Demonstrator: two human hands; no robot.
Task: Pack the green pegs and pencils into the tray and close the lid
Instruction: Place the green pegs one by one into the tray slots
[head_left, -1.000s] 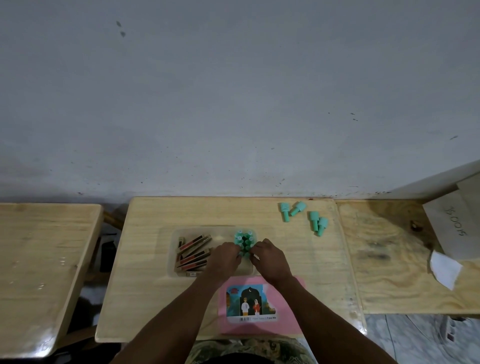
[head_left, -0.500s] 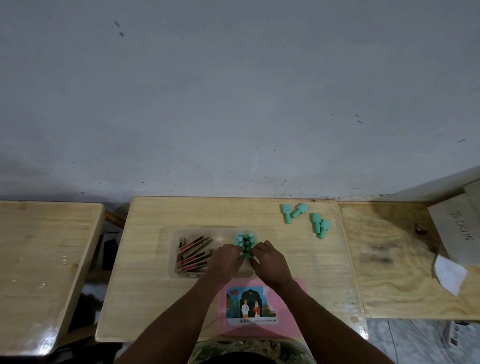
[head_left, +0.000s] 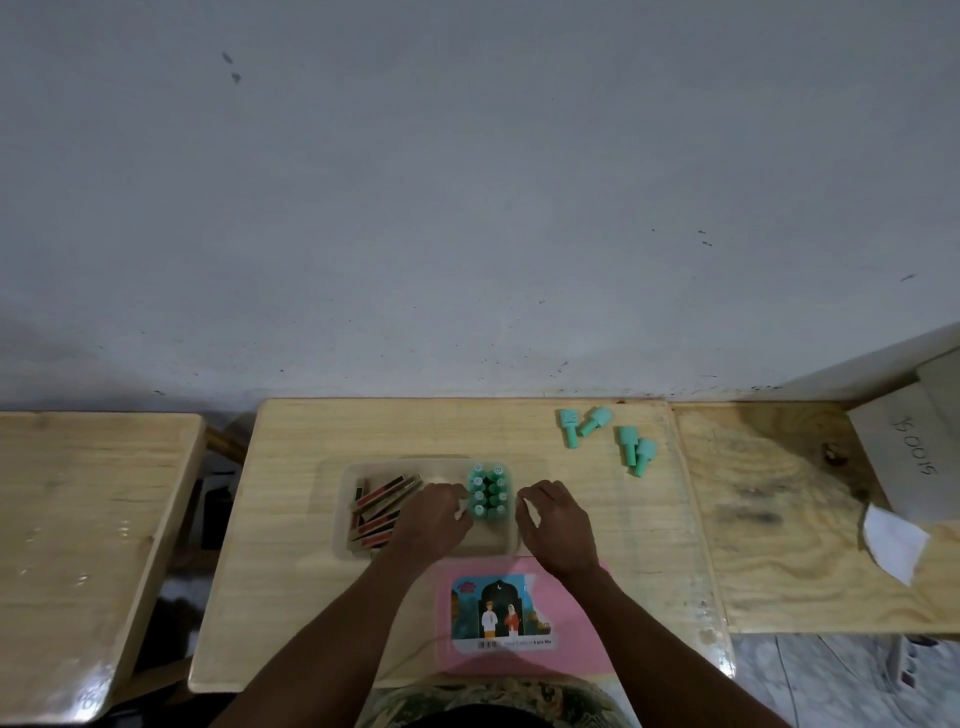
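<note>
A clear plastic tray lies on the middle wooden table. Dark pencils are heaped in its left half. Several green pegs stand upright in a block at its right end. My left hand rests over the tray, fingertips beside the block's left side. My right hand hovers just right of the tray, fingers curled and apart, holding nothing. Several loose green pegs lie at the table's far right. The pink lid with a picture label lies in front of the tray.
A second wooden table stands to the left across a gap. A plywood board adjoins on the right, bearing a cardboard box and a white paper scrap. A grey wall rises behind.
Both hands were pinched around the upright peg block. The right hand has pulled away to the right and opened; the left hand has eased back slightly.
</note>
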